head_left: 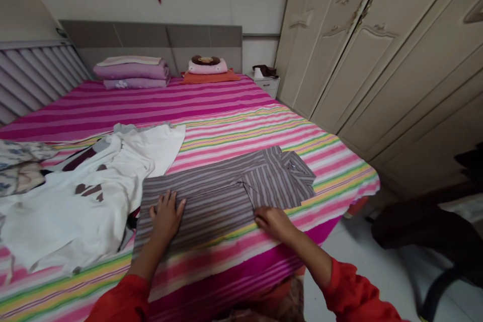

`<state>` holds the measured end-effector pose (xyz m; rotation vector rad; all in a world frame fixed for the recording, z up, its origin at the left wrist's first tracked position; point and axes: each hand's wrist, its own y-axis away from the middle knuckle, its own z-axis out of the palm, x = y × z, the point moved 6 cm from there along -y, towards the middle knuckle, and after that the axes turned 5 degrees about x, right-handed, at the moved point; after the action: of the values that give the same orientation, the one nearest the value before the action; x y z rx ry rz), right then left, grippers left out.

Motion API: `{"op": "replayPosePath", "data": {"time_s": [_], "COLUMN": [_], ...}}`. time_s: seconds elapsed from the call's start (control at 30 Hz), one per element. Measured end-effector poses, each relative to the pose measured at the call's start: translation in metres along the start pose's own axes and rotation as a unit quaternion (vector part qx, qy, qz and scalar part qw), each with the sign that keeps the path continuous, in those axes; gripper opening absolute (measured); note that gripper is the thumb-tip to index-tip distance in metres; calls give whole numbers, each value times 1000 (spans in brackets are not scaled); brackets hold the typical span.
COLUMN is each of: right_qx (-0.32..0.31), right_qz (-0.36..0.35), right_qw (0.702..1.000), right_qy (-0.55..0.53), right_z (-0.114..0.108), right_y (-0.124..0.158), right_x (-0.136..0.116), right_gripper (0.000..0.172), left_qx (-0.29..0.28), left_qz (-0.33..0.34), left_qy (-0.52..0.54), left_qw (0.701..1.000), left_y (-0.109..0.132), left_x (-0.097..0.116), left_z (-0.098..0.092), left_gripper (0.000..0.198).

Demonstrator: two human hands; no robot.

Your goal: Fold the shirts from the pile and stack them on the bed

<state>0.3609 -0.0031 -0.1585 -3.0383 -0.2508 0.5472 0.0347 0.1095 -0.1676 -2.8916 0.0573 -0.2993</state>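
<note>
A grey-brown striped shirt [211, 196] lies on the bed, folded lengthwise, its collar [298, 166] pointing right. My left hand [166, 216] rests flat on the hem end of the shirt with its fingers spread. At the shirt's near edge, close to the sleeve, my right hand [272, 221] has its fingers curled together on the fabric. The exact pinch of those fingertips is partly hidden by the hand itself. To the left of the shirt, a crumpled white top [101, 201] with a dark print lies over other clothes.
The bed has a striped sheet [241, 131]. Folded purple quilts [132, 70] and a pink pillow [207, 66] are stacked by the headboard [143, 35]. Patterned clothes [22, 161] lie far left. A wardrobe [362, 50] stands at the right, with a dark chair [426, 231] below it.
</note>
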Motion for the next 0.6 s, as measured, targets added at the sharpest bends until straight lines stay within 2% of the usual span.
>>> {"op": "replayPosePath", "data": {"time_s": [0.03, 0.1, 0.17, 0.2, 0.27, 0.33, 0.37, 0.43, 0.5, 0.6], "right_qx": [8, 99, 215, 254, 280, 258, 235, 172, 111, 92], "right_qz": [5, 41, 72, 79, 87, 86, 83, 82, 103, 203], "right_qw": [999, 989, 965, 955, 950, 960, 967, 982, 988, 972], "right_qy": [-38, -98, -129, -130, -107, -65, -43, -3, 32, 79], "right_z": [-1, -15, -35, -43, -49, -43, -37, -21, -7, -5], "right_y": [1, -6, -20, -30, -55, -80, -91, -105, -108, -101], "right_x": [0, 6, 11, 11, 9, 7, 9, 22, 48, 97], "right_gripper": [19, 30, 39, 43, 47, 48, 47, 47, 47, 50], "left_qx": [5, 9, 3, -1, -6, -13, -22, -51, -76, -99], "left_qz": [6, 37, 80, 105, 157, 196, 204, 194, 181, 179], "left_qy": [6, 29, 60, 77, 109, 124, 122, 101, 78, 73], "left_qw": [1000, 999, 995, 992, 982, 973, 971, 974, 977, 976], "left_y": [-1, -5, -10, -12, -16, -18, -19, -19, -18, -18], "left_x": [8, 34, 76, 100, 152, 194, 208, 218, 211, 195], "left_z": [-2, -4, -3, -1, 4, 12, 18, 36, 54, 72], "left_gripper": [50, 47, 45, 44, 45, 47, 48, 49, 49, 49]}}
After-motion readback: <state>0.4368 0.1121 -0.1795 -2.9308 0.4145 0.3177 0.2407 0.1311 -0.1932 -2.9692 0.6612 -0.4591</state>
